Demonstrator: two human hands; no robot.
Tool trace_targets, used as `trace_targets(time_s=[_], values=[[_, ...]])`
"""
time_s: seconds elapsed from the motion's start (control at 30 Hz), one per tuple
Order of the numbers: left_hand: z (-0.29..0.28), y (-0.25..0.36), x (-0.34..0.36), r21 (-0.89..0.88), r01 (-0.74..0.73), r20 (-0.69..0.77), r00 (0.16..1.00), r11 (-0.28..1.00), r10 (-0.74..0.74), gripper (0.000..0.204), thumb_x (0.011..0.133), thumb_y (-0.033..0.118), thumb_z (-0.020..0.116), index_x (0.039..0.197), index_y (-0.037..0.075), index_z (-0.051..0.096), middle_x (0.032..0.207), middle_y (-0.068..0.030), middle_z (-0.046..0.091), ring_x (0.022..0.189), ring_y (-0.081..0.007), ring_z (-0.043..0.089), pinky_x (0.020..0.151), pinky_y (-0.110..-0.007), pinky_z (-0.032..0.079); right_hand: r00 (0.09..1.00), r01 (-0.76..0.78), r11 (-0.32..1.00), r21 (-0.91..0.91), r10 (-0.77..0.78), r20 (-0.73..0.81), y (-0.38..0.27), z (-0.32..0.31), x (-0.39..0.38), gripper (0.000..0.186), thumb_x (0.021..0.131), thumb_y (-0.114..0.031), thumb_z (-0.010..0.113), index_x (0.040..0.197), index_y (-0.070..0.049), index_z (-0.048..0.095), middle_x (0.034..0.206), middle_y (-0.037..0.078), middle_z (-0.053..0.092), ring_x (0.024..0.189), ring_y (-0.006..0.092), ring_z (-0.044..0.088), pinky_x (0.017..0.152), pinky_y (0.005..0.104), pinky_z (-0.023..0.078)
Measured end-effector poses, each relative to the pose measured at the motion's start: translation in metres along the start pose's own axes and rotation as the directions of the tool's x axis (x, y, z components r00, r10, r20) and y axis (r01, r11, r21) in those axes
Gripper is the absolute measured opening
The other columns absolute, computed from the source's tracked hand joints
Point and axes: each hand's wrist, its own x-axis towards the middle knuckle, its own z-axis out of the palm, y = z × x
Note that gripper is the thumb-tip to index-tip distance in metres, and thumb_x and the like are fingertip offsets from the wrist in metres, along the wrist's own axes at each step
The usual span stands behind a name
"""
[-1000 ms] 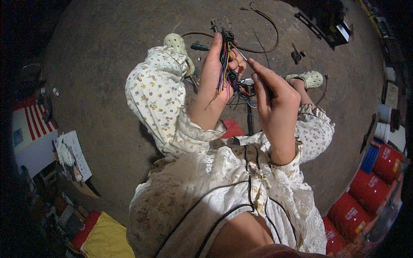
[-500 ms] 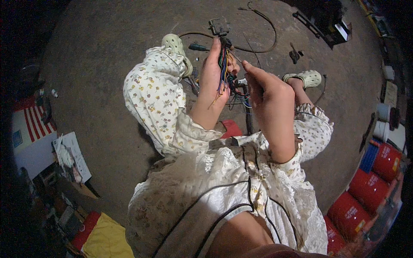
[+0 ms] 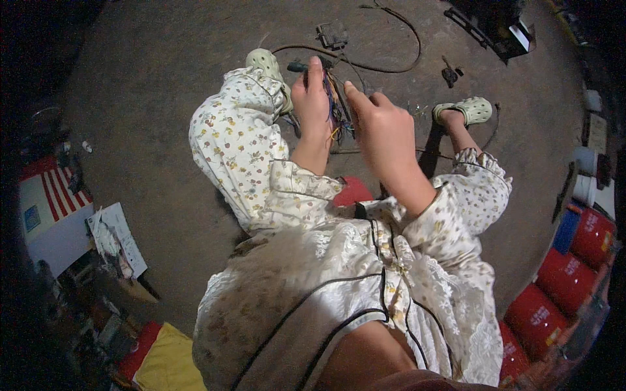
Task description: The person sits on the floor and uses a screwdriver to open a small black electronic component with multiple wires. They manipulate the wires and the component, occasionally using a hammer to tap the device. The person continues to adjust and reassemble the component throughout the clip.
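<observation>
My left hand (image 3: pixel 312 104) is closed round a bundle of thin coloured wires (image 3: pixel 334 104), its thumb stretched along the bundle toward a dark end piece. Loose wire ends hang between my two hands. Just to the right, my right hand (image 3: pixel 385 130) is curled, with the index finger pointing at the wires; whatever sits in its grip is hidden. Beyond my left thumb, a dark green handle (image 3: pixel 297 67) lies on the floor. Farther off is a small grey metal box (image 3: pixel 332 36), near a long dark cable (image 3: pixel 385 68) that loops over the floor.
Small dark parts (image 3: pixel 450 75) lie on the floor near my right clog (image 3: pixel 473 111). A black device (image 3: pixel 499 42) stands at the far right. Red drums (image 3: pixel 538 319) line the right side. A striped box (image 3: pixel 55 202), papers (image 3: pixel 117 241) and yellow cloth (image 3: pixel 169 358) are at left.
Both hands have shifted slightly left. My right hand has turned over the wires, and the thin metal shaft seen at its fingertips earlier no longer shows clearly.
</observation>
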Motion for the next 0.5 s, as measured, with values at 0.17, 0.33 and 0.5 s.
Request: trace_targets(time_s=[0.17, 0.33, 0.5], values=[[-0.009, -0.001, 0.007, 0.050, -0.051, -0.025, 0.998, 0.997, 0.053, 0.032, 0.091, 0.027, 0.054, 0.065, 0.011, 0.051, 0.057, 0.0066, 0.045, 0.050, -0.0032, 0.037, 0.045, -0.023, 0.028, 0.979, -0.204, 0.766, 0.610, 0.172, 0.112, 0.030, 0.022, 0.019, 0.018, 0.081, -0.011, 0.060, 0.094, -0.001, 0.067, 0.074, 0.020, 0.064, 0.066, 0.0318, 0.064, 0.057, 0.0343, 0.049], [-0.008, -0.013, 0.014, 0.060, -0.097, -0.058, 0.993, 0.993, 0.100, 0.033, 0.092, 0.027, 0.054, 0.064, 0.009, 0.051, 0.057, 0.0067, 0.044, 0.051, -0.0038, 0.036, 0.046, -0.023, 0.027, 1.000, -0.018, 0.963, 0.267, 0.022, -0.010, 0.023, 0.035, 0.011, 0.026, 0.075, -0.006, 0.060, 0.100, -0.004, 0.066, 0.071, 0.016, 0.063, 0.061, 0.0315, 0.062, 0.055, 0.0374, 0.049], [-0.013, -0.004, 0.016, 0.054, -0.114, -0.020, 0.993, 0.992, 0.115, 0.032, 0.092, 0.026, 0.053, 0.066, 0.007, 0.051, 0.060, 0.0045, 0.046, 0.053, -0.0051, 0.039, 0.048, -0.024, 0.031, 0.999, 0.039, 0.952, 0.305, -0.039, -0.008, 0.021, 0.036, 0.017, 0.034, 0.074, -0.003, 0.058, 0.107, -0.006, 0.062, 0.083, 0.015, 0.063, 0.062, 0.0328, 0.062, 0.059, 0.0391, 0.049]])
